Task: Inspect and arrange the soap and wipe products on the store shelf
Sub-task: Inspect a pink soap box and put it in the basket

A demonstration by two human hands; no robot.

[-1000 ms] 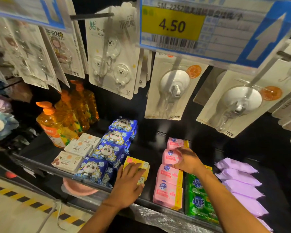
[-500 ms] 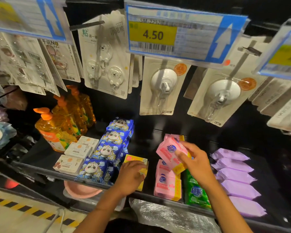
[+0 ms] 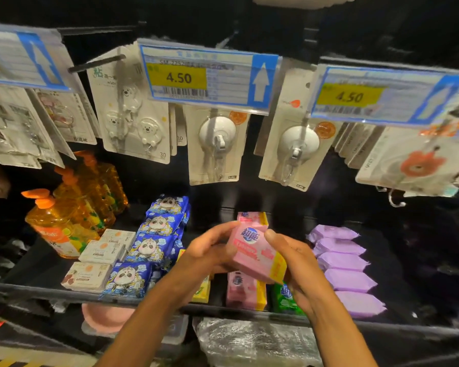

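A pink soap bar pack [image 3: 255, 252] with a yellow end is lifted above the black shelf [image 3: 37, 290]. My left hand [image 3: 210, 250] grips its left side and my right hand [image 3: 292, 260] grips its right side. Below it more pink soap packs [image 3: 243, 290] lie in a row, with another pink pack [image 3: 252, 217] behind. A green soap pack [image 3: 285, 300] lies to their right, and a yellow soap pack [image 3: 203, 291] shows partly under my left forearm. Purple wipe packs [image 3: 342, 263] run in a row at the right.
Blue panda wipe packs [image 3: 154, 245] and white soap boxes [image 3: 101, 258] lie left of centre. Orange pump bottles [image 3: 61, 223] stand at the far left. Carded hooks [image 3: 215, 147] and price tags [image 3: 207, 75] hang overhead. A plastic-wrapped bundle [image 3: 249, 343] sits below the shelf.
My right hand lifted the pink soap pack off the row and brought it forward. My left hand left the yellow pack and took hold of the pink pack's other side.
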